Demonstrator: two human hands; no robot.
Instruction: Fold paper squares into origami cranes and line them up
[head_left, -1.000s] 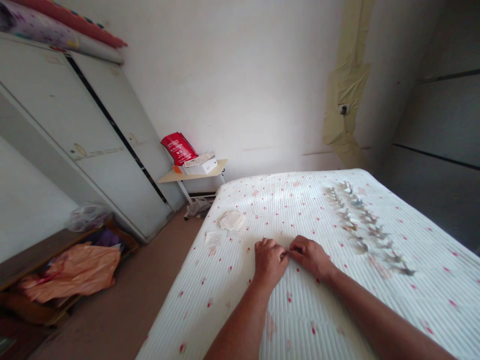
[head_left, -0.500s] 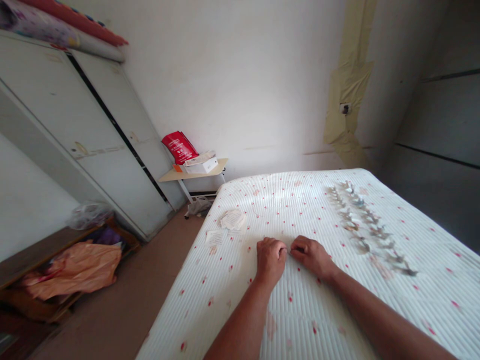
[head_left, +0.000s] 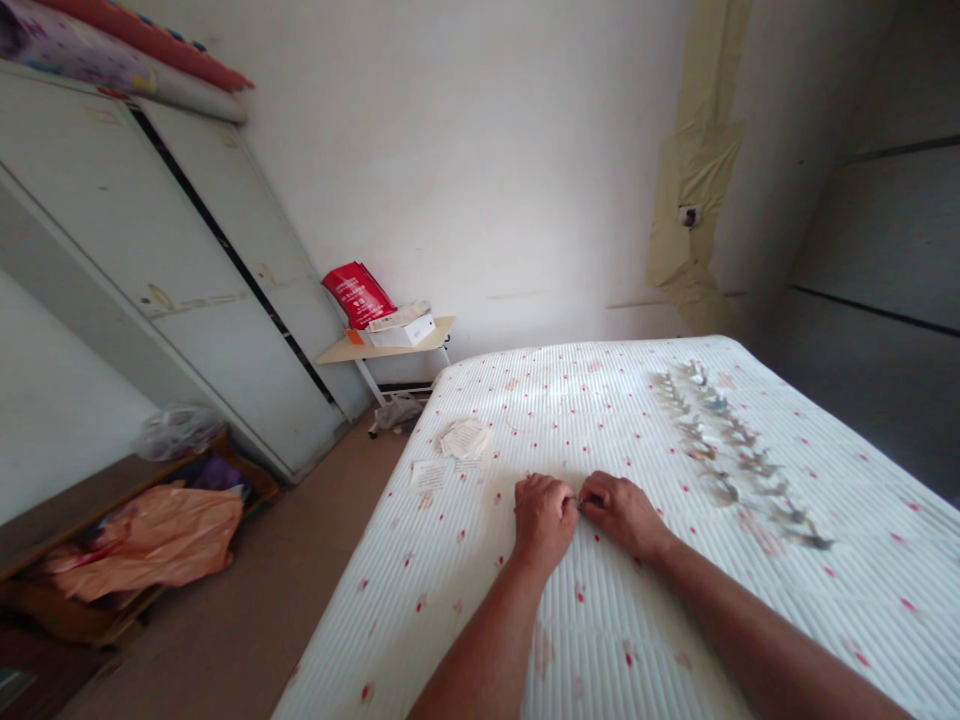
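Observation:
My left hand (head_left: 545, 512) and my right hand (head_left: 621, 512) come close together just above the middle of the bed, both with curled fingers. Between their fingertips is a small folded piece of paper (head_left: 578, 503), mostly hidden by the fingers. To the right, two slanting rows of small folded paper cranes (head_left: 726, 488) stand on the patterned bedcover (head_left: 600, 640). Left of my hands lie a little stack of printed paper pieces (head_left: 465, 438) and a separate printed slip (head_left: 431, 475).
Behind the bed's left corner, a small table (head_left: 349, 352) bears a red bag (head_left: 360, 295) and a white box (head_left: 405, 332). Grey cabinets (head_left: 202, 330) stand at left. An orange plastic bag (head_left: 157, 535) lies on a low wooden piece of furniture.
The fingertips of both hands have shifted slightly, and a bit more of the small paper shows between them. Everything else looks the same.

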